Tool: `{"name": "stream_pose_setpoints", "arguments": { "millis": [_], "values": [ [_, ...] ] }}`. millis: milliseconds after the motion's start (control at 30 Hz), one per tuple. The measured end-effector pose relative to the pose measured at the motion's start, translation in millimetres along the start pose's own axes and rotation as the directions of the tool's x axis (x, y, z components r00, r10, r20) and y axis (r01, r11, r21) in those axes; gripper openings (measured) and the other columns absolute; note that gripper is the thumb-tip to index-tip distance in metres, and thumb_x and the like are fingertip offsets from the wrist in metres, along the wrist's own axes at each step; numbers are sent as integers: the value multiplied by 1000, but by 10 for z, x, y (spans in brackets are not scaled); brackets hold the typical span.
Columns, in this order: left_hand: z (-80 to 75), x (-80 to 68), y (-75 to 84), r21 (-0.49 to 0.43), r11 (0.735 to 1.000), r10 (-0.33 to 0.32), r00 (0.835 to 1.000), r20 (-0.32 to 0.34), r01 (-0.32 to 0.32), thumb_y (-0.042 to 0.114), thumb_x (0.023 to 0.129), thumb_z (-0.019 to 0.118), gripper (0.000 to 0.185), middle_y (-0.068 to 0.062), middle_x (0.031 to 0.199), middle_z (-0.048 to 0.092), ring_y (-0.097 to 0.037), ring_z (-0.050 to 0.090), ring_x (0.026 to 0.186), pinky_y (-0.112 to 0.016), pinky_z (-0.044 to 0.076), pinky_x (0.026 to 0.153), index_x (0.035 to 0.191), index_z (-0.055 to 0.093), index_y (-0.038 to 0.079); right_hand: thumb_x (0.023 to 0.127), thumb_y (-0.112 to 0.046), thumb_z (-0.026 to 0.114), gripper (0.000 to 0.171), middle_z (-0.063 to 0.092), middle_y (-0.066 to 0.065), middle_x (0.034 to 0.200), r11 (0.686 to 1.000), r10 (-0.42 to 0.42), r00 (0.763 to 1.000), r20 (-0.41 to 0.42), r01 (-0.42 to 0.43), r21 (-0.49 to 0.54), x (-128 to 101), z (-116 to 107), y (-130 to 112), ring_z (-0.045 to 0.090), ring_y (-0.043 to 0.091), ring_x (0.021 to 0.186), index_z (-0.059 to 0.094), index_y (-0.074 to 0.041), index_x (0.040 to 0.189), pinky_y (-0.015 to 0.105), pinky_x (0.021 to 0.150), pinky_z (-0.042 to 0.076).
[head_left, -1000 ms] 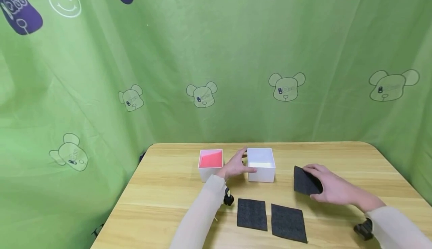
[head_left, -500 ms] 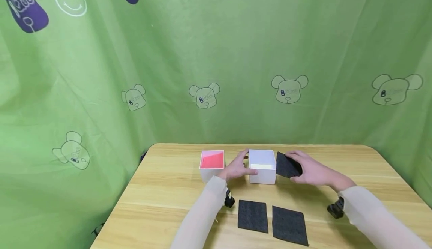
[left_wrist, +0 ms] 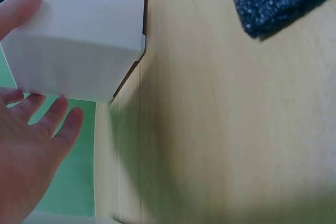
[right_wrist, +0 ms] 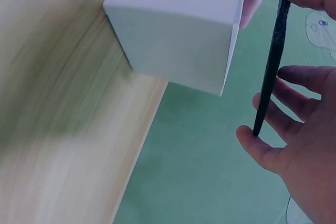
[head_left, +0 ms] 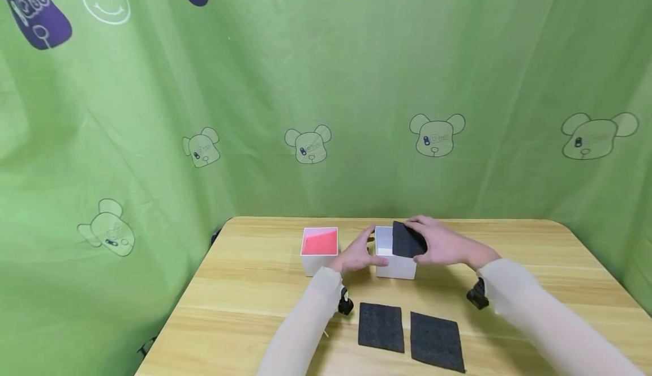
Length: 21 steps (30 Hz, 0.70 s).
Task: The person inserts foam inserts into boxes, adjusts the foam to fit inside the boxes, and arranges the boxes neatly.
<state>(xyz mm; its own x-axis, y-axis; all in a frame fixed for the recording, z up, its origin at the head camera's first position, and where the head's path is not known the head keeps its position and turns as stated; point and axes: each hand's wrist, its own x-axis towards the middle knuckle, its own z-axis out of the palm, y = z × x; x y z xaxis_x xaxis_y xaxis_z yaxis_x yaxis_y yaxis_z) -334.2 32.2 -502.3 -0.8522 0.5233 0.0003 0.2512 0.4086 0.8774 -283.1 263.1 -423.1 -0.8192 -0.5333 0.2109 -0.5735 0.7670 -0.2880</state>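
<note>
A white open-topped box (head_left: 396, 268) stands near the far side of the table. My left hand (head_left: 355, 254) holds it from the left, thumb on the near face and fingers reaching along another side, as the left wrist view (left_wrist: 31, 156) also shows. Over its opening, my right hand (head_left: 442, 243) grips a thin black foam square (head_left: 407, 241) by opposite edges, between thumb and fingertips. In the right wrist view the foam square (right_wrist: 273, 59) appears edge-on, apart from the box (right_wrist: 173, 35). The foam covers part of the box's opening in the head view.
Two more black foam squares, a left one (head_left: 381, 328) and a right one (head_left: 437, 341), lie flat at the front of the wooden table (head_left: 244, 285). A second white box (head_left: 319, 264) with red inside stands left of my left hand. A green curtain (head_left: 356, 183) hangs behind.
My right hand has carried the foam square leftward from the right of the table to over the white box. The left hand has stayed at the box.
</note>
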Motion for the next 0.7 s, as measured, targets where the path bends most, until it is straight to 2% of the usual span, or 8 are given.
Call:
{"name": "stream_pose_setpoints", "arguments": {
  "millis": [300,533,700],
  "values": [
    [-8,-5,-26,-39,999,13,1000,6,-13,21,73,83,105,-2,153,25,-20,38,130,-35,35,104,153,14,15,66,-24,77,83,44,26,131,999,14,999,50,-16,39,230,90,-13,50,32,104,44,9,134,46,84,48],
    [14,-7,-31,-34,999,2,1000,6,-2,16,71,83,105,1,153,25,-19,37,131,-34,35,105,152,16,17,66,-25,77,83,44,22,133,999,22,996,87,-27,46,303,212,55,49,31,107,44,6,136,45,85,46],
    [9,-5,-34,-20,1000,3,1000,-5,-3,17,72,83,104,2,153,25,-19,37,130,-34,35,105,152,17,17,66,-22,76,78,44,23,133,998,-5,995,95,-1,69,337,225,61,47,35,110,47,5,134,50,87,45]
  ]
}}
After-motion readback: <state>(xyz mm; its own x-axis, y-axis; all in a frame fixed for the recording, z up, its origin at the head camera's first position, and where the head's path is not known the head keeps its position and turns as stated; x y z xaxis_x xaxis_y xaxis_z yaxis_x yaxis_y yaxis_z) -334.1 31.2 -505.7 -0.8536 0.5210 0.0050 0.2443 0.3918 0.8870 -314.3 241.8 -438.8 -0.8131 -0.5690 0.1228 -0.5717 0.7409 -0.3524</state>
